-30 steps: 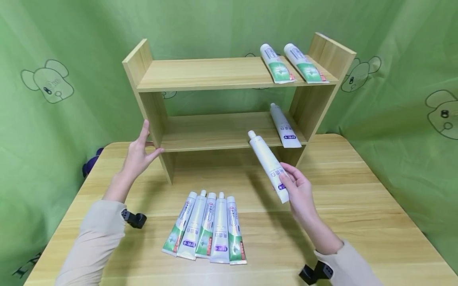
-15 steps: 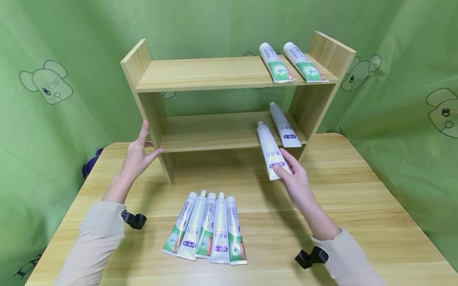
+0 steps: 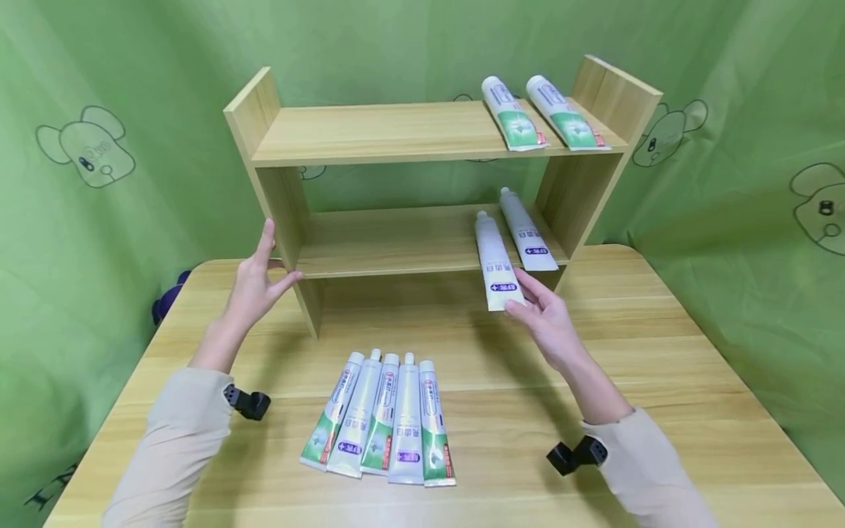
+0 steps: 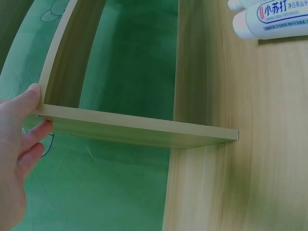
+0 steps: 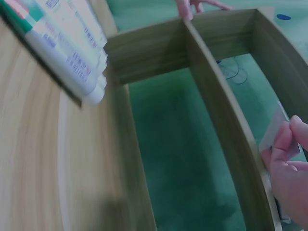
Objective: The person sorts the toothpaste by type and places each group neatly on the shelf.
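Observation:
In the head view, my right hand [image 3: 548, 319] pinches the flat end of a white toothpaste tube [image 3: 495, 257] with a purple label. Its capped end reaches over the middle board of the wooden shelf [image 3: 389, 238], left of a matching tube [image 3: 528, 233] lying there. My left hand [image 3: 254, 286] grips the left side panel [image 4: 139, 126], thumb inside and fingers outside in the left wrist view. The right wrist view shows the held tube [image 5: 276, 132] edge-on between thumb and fingers. Two green-and-white toothpaste tubes [image 3: 511, 114] [image 3: 568, 114] lie on the top board.
A fanned row of several toothpaste tubes [image 3: 379, 418], green-and-white and plain white, lies on the wooden table [image 3: 660, 367] before the shelf. A green curtain [image 3: 396, 44] hangs behind. Something purple [image 3: 168, 301] shows past the table's left edge.
My right hand has carried the white toothpaste tube away from me to the middle board, turning it straighter, cap end over the board. My left hand stays on the side panel.

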Tool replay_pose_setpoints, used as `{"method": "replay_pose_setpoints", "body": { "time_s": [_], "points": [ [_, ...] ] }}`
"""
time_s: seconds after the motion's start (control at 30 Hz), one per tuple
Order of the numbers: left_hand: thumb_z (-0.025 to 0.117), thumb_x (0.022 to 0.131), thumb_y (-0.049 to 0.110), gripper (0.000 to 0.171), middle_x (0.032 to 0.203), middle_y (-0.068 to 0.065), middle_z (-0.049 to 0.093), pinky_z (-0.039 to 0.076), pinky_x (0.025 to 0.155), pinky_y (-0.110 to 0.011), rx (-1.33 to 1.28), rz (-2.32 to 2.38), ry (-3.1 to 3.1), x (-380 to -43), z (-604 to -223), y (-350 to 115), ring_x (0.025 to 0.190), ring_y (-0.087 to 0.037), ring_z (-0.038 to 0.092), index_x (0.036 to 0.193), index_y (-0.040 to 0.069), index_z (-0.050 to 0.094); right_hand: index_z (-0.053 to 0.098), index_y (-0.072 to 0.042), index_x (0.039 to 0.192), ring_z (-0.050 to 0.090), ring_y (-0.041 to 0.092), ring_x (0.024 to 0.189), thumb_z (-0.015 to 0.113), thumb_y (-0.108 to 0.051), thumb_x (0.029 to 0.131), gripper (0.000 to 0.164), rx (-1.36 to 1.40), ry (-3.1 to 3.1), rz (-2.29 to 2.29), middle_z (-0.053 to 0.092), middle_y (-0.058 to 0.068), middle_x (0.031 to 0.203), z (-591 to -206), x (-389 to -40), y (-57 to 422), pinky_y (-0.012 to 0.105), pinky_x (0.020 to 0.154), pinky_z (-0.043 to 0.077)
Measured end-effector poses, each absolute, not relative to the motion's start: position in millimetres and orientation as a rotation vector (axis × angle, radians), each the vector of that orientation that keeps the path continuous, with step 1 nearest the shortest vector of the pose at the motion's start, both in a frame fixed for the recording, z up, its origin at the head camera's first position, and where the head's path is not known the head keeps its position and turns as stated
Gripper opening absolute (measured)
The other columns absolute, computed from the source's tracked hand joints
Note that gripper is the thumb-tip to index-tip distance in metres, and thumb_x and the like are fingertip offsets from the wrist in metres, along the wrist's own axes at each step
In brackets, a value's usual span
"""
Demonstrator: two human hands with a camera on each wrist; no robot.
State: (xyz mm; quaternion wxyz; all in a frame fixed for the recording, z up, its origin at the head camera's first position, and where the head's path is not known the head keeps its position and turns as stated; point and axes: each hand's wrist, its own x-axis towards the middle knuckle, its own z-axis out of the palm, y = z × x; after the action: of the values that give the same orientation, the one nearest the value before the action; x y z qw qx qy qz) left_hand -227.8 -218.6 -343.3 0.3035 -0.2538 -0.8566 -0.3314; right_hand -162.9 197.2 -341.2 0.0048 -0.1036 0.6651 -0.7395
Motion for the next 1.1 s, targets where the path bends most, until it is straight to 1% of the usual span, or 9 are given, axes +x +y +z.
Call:
{"method": "replay_pose_setpoints", "body": {
  "time_s": [0.07,0.13,0.2,0.27,0.43,0.5,0.6,0.83,1.1],
  "points": [
    [0.073,0.071,-0.002,0.115,0.127,-0.037,0.042,0.054,0.070,-0.052,-0.669,-0.888,-2.270,-227.5,-343.6,-218.3,0.083,-0.046,0.061,0.143,0.043,-0.003,0.020,0.011,0.139,0.058,0.000,0.086,0.048,0.009,0.089,0.057,-0.283,2.173,-2.316,0.054,0.006,0.117,-343.2,-164.3,197.7,0.011,0.073,0.051],
    [0.073,0.071,-0.002,0.115,0.125,-0.037,0.043,0.054,0.068,-0.052,-0.667,-0.899,-2.268,-227.3,-343.6,-218.1,0.083,-0.046,0.061,0.143,0.044,-0.003,0.027,0.011,0.136,0.058,0.000,0.080,0.050,0.005,0.089,0.053,-0.252,2.262,-2.303,0.058,-0.009,0.103,-344.1,-165.5,197.5,0.011,0.069,0.051],
    [0.073,0.071,-0.003,0.115,0.125,-0.037,0.044,0.054,0.067,-0.052,-0.663,-0.909,-2.268,-226.9,-343.0,-217.7,0.083,-0.046,0.061,0.143,0.044,-0.003,0.033,0.010,0.134,0.058,0.000,0.076,0.053,0.001,0.089,0.050,-0.227,2.357,-2.268,0.060,-0.014,0.096,-344.1,-165.8,196.8,0.012,0.066,0.052],
    [0.073,0.071,-0.003,0.114,0.124,-0.037,0.044,0.054,0.068,-0.052,-0.663,-0.908,-2.270,-226.6,-342.8,-217.6,0.083,-0.046,0.061,0.143,0.043,-0.003,0.037,0.009,0.133,0.058,0.000,0.075,0.055,0.000,0.088,0.049,-0.207,2.455,-2.210,0.061,-0.008,0.098,-344.1,-164.7,195.8,0.012,0.065,0.052],
    [0.073,0.071,-0.002,0.115,0.123,-0.037,0.045,0.054,0.069,-0.052,-0.667,-0.905,-2.271,-226.0,-342.8,-217.8,0.083,-0.046,0.061,0.143,0.044,-0.003,0.042,0.005,0.132,0.052,-0.002,0.070,0.062,0.000,0.084,0.052,-0.199,2.671,-2.034,0.058,0.023,0.110,-345.6,-161.5,193.8,0.009,0.056,0.047],
    [0.073,0.071,-0.003,0.115,0.123,-0.037,0.046,0.054,0.068,-0.052,-0.666,-0.906,-2.270,-226.0,-342.9,-217.8,0.083,-0.046,0.061,0.143,0.045,-0.003,0.043,0.005,0.131,0.050,-0.001,0.068,0.063,-0.001,0.083,0.053,-0.202,2.740,-1.980,0.057,0.028,0.110,-346.9,-161.9,193.7,0.010,0.052,0.044],
    [0.073,0.071,-0.002,0.114,0.122,-0.037,0.046,0.055,0.065,-0.051,-0.663,-0.902,-2.269,-226.1,-342.9,-217.0,0.082,-0.046,0.062,0.143,0.044,-0.003,0.045,0.005,0.129,0.049,0.001,0.066,0.064,-0.002,0.082,0.051,-0.188,2.802,-1.961,0.059,0.025,0.102,-348.9,-164.3,194.3,0.010,0.051,0.043],
    [0.072,0.073,-0.002,0.113,0.127,-0.038,0.041,0.055,0.063,-0.050,-0.675,-0.898,-2.274,-226.2,-343.3,-215.0,0.084,-0.045,0.062,0.143,0.045,-0.003,0.052,0.008,0.120,0.043,0.001,0.061,0.068,-0.004,0.080,0.045,-0.143,2.956,-1.950,0.049,0.000,0.074,-353.7,-172.8,196.8,0.008,0.051,0.040],
    [0.072,0.073,-0.002,0.112,0.127,-0.038,0.041,0.055,0.063,-0.051,-0.666,-0.892,-2.259,-225.7,-342.6,-216.0,0.082,-0.046,0.061,0.143,0.045,-0.003,0.057,0.004,0.115,0.041,0.001,0.057,0.070,-0.006,0.079,0.039,-0.145,3.078,-1.931,0.048,-0.001,0.067,-359.8,-179.4,191.3,0.009,0.049,0.037]
  ]
}}
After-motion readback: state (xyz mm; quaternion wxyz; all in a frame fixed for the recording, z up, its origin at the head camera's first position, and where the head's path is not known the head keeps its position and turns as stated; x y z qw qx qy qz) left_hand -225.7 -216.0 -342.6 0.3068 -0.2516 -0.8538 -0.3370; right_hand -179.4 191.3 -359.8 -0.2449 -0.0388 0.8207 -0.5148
